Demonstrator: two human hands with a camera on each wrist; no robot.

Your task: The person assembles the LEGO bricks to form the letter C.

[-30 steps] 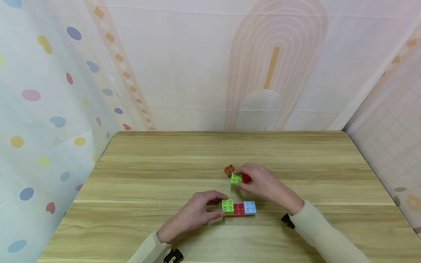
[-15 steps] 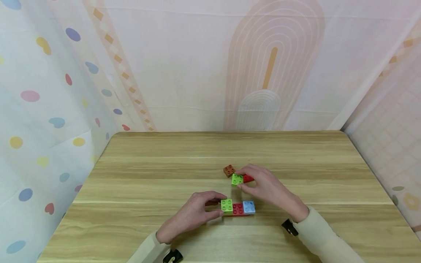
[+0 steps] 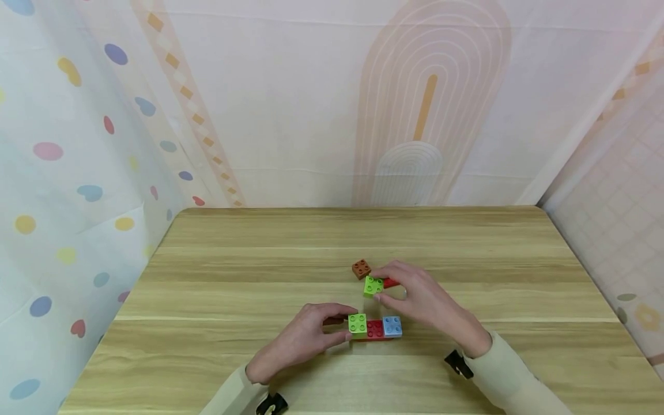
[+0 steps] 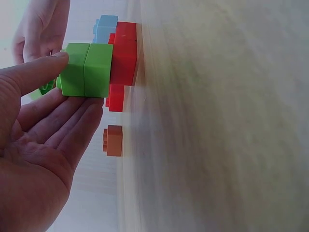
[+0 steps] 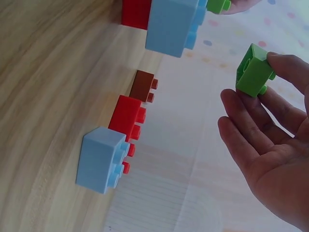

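My left hand [image 3: 311,334] grips two stacked green toy bricks [image 4: 87,70] between thumb and fingers. They sit on one end of a red brick base [image 3: 374,329], whose other end carries a light blue brick [image 3: 392,327]. Farther back, my right hand [image 3: 422,297] pinches a loose green brick [image 3: 373,286] by its sides. In the right wrist view that green brick is lifted off the table, studs towards the palm and hollow underside partly showing.
Behind the right hand lie a brown brick [image 3: 361,269] and a red brick [image 5: 126,118], the red one mostly covered in the head view. Another light blue brick [image 5: 101,159] stands beside the red one. All are on a wooden table [image 3: 233,259] before patterned curtains.
The right hand has drawn the loose green brick slightly towards the person, away from the brown and red bricks. The left hand keeps its hold on the stack.
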